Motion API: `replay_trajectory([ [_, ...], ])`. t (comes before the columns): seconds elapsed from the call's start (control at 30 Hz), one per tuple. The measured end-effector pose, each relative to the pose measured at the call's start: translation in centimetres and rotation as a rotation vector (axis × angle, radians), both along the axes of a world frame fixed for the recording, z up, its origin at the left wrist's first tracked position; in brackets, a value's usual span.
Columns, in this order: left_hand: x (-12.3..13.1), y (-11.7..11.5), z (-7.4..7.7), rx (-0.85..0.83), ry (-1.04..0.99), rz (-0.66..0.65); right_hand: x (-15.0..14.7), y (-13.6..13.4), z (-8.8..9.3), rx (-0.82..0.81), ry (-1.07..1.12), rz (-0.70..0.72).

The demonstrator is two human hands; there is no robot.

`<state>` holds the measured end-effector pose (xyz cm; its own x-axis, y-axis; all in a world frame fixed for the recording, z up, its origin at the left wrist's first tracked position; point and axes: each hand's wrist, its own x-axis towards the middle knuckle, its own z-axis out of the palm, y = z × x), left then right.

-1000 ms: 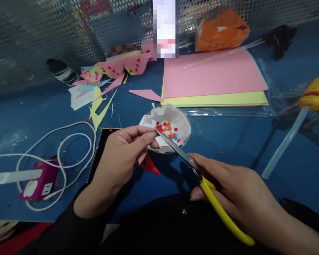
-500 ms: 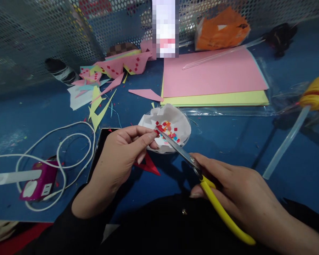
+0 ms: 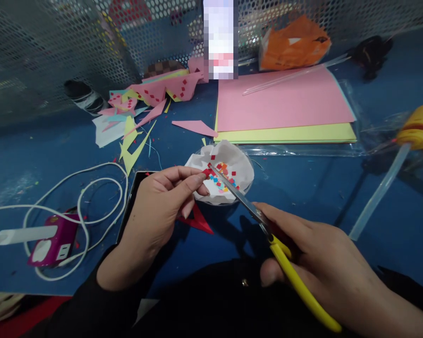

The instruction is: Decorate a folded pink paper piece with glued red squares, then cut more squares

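Note:
My left hand (image 3: 158, 211) is closed in a pinch on a small red paper strip (image 3: 207, 172), held over a white paper-lined bowl (image 3: 238, 162) with several tiny coloured paper squares in it. My right hand (image 3: 320, 267) grips yellow-handled scissors (image 3: 268, 230). Their metal blades point up-left and meet the red strip at my left fingertips. Under my left hand, a red paper triangle (image 3: 197, 220) lies on the blue table.
A stack of pink and yellow sheets (image 3: 285, 105) lies behind the bowl. Cut paper scraps (image 3: 144, 108) are at the back left. A white cable (image 3: 91, 197) and a magenta charger (image 3: 51, 241) sit at left, beside a dark phone (image 3: 132, 197). A yellow glue gun (image 3: 418, 129) is at right.
The scissors' blades have shifted slightly at the red strip and my right hand has dropped a little lower. My left hand has barely moved.

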<state>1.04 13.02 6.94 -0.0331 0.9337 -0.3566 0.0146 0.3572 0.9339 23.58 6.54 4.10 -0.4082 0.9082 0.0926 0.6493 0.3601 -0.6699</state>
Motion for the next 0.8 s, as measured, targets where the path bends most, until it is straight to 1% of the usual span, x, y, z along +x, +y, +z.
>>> replay_trajectory([
  [0.13,-0.19,0.05,-0.24,0.026,-0.027,-0.003,-0.03,0.06,-0.02,0.034,-0.012,0.001],
  [0.23,-0.3,0.06,-0.33,0.026,-0.028,-0.016,-0.06,0.12,0.01,0.028,-0.024,0.014],
  [0.43,-0.18,-0.12,-0.02,-0.001,-0.026,-0.034,0.0,-0.03,0.06,-0.007,-0.035,0.024],
  [0.63,-0.07,-0.12,-0.11,-0.004,-0.02,-0.056,0.07,-0.11,-0.35,0.017,-0.047,0.03],
  [0.8,-0.16,-0.26,-0.17,-0.013,-0.014,-0.08,0.14,-0.06,-0.28,0.016,-0.051,0.038],
])
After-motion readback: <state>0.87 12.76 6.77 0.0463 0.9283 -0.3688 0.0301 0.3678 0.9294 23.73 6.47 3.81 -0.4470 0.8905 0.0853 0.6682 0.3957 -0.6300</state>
